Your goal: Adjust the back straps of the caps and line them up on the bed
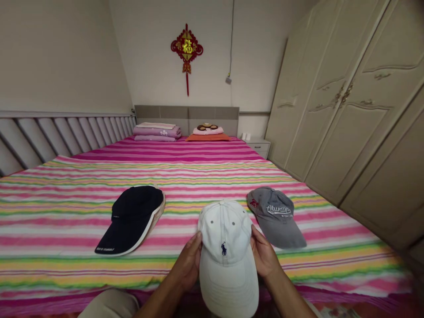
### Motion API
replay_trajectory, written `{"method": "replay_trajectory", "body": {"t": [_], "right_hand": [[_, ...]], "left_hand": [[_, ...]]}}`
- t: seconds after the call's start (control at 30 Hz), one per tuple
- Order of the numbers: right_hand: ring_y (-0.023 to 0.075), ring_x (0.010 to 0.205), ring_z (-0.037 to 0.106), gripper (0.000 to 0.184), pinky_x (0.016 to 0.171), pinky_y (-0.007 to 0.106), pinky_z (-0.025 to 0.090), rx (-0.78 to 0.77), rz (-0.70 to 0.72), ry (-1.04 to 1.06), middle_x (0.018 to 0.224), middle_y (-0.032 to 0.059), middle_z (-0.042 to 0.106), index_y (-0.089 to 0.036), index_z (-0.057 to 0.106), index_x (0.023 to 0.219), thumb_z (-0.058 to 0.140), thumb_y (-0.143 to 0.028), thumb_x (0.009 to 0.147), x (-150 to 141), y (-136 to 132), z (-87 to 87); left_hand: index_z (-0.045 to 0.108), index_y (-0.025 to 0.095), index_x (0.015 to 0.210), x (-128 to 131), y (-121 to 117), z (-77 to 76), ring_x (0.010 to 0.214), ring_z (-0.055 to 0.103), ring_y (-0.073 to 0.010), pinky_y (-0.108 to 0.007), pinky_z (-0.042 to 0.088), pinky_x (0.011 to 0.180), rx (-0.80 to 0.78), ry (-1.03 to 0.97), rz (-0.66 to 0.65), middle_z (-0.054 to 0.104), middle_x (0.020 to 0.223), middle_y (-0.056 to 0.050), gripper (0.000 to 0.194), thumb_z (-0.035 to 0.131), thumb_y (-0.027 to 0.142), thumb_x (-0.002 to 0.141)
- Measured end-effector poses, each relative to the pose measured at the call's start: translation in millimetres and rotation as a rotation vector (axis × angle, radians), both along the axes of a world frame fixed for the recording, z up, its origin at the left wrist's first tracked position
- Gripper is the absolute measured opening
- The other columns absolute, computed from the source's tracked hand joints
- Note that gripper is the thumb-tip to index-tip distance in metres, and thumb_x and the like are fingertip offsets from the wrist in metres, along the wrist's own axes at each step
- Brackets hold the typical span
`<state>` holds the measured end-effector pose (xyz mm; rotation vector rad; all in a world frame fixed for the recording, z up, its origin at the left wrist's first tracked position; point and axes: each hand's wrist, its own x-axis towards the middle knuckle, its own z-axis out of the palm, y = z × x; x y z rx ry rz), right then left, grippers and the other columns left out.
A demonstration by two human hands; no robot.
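Note:
A white baseball cap (227,247) with a small blue logo sits at the near edge of the striped bed (185,176), its brim pointing toward me. My left hand (187,263) grips the cap's left side. My right hand (265,254) grips its right side. A dark navy cap (132,216) with a light-edged brim lies on the bed to the left. To the right, just behind my right hand, a grey cap (276,216) with white lettering lies on the sheet.
Folded purple bedding (157,131) and a pink pillow stack (208,131) lie by the headboard. A tall cream wardrobe (347,110) lines the right side. A white nightstand (259,145) stands in the far corner. A padded wall panel (66,134) runs along the left.

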<state>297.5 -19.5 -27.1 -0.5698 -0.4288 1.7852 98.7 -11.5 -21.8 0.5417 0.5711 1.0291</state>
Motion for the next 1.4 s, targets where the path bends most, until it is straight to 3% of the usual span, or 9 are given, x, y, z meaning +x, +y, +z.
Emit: {"method": "replay_trajectory", "body": {"t": [0.13,0.23,0.4,0.53,0.77,0.93,1.1,1.27,1.4], "right_hand": [[0.0243,0.091,0.061,0.024,0.086,0.042,0.042,0.006,-0.013,0.02,0.078,0.004,0.072,-0.019,0.065,0.087,0.056,-0.038,0.074,6.6,10.1,8.0],[0.0235,0.091,0.061,0.025,0.084,0.039,0.043,0.005,-0.097,-0.022,0.084,0.0043,0.071,-0.019,0.064,0.088,0.059,-0.038,0.073,8.9,9.5,10.3],[0.02,0.081,0.063,0.026,0.072,0.032,0.049,-0.007,-0.218,-0.195,0.087,0.0056,0.07,-0.017,0.061,0.091,0.064,-0.034,0.071,13.9,-6.3,-8.0],[0.0139,0.056,0.061,0.029,0.05,0.026,0.05,-0.112,-0.235,-0.348,0.069,0.0007,0.067,-0.019,0.056,0.091,0.068,-0.031,0.068,15.9,-11.2,-20.5],[0.0085,0.038,0.051,0.055,0.039,0.021,0.046,-0.092,-0.5,-0.431,0.048,-0.0081,0.054,-0.02,0.047,0.107,0.073,-0.022,0.058,21.6,27.4,-28.2],[0.0094,0.036,0.05,0.05,0.033,0.019,0.042,-0.106,-0.599,-0.452,0.044,-0.0084,0.052,-0.017,0.052,0.101,0.073,-0.02,0.055,24.3,39.5,-44.6],[0.0099,0.037,0.051,0.047,0.034,0.021,0.045,-0.112,-0.653,-0.461,0.043,-0.0087,0.051,-0.016,0.055,0.098,0.072,-0.02,0.054,24.0,34.6,-51.5],[0.008,0.036,0.049,0.045,0.036,0.02,0.046,-0.119,-0.709,-0.456,0.045,-0.0095,0.051,-0.017,0.055,0.098,0.071,-0.021,0.056,22.9,30.6,-50.9],[0.007,0.036,0.049,0.043,0.036,0.019,0.046,-0.147,-0.741,-0.475,0.049,-0.0089,0.055,-0.017,0.055,0.095,0.071,-0.022,0.056,24.0,22.5,-51.4]], "left_hand": [[0.055,0.015,0.111,16.5,14.3,4.0,0.101,0.056,-0.0259,-0.04,0.039,0.092,-0.013,-0.04,-0.016,0.066,0.101,-0.011,0.04,0.054,0.036,0.077],[0.054,0.016,0.11,28.7,28.8,7.0,0.097,0.058,-0.0267,-0.042,0.042,0.088,-0.003,-0.049,0.009,0.067,0.097,-0.011,0.041,0.057,0.037,0.075],[0.056,0.015,0.103,44.5,55.7,7.4,0.09,0.061,-0.026,-0.042,0.044,0.084,0.055,-0.026,0.103,0.069,0.087,-0.01,0.038,0.062,0.034,0.07],[0.056,0.017,0.102,58.7,77.8,5.7,0.087,0.062,-0.0234,-0.039,0.045,0.084,0.086,-0.038,0.164,0.069,0.089,-0.008,0.04,0.066,0.034,0.067],[0.054,0.018,0.107,83.9,119.6,-3.0,0.096,0.059,-0.0222,-0.036,0.044,0.086,0.136,0.04,0.22,0.065,0.103,-0.008,0.045,0.062,0.04,0.069],[0.054,0.013,0.107,90.6,142.8,-22.0,0.094,0.059,-0.0264,-0.042,0.044,0.084,0.059,0.148,0.149,0.063,0.103,-0.015,0.051,0.06,0.046,0.068],[0.053,0.014,0.108,96.1,148.8,-32.9,0.09,0.06,-0.0273,-0.043,0.044,0.082,0.067,0.195,0.128,0.064,0.102,-0.016,0.057,0.058,0.053,0.067],[0.052,0.019,0.11,102.4,142.0,-26.1,0.094,0.059,-0.0241,-0.038,0.044,0.082,0.104,0.223,0.128,0.06,0.111,-0.012,0.056,0.051,0.057,0.069],[0.057,0.016,0.099,100.0,133.9,-19.5,0.092,0.059,-0.0261,-0.039,0.045,0.079,0.054,0.356,0.089,0.063,0.104,-0.014,0.047,0.06,0.05,0.066]]}}
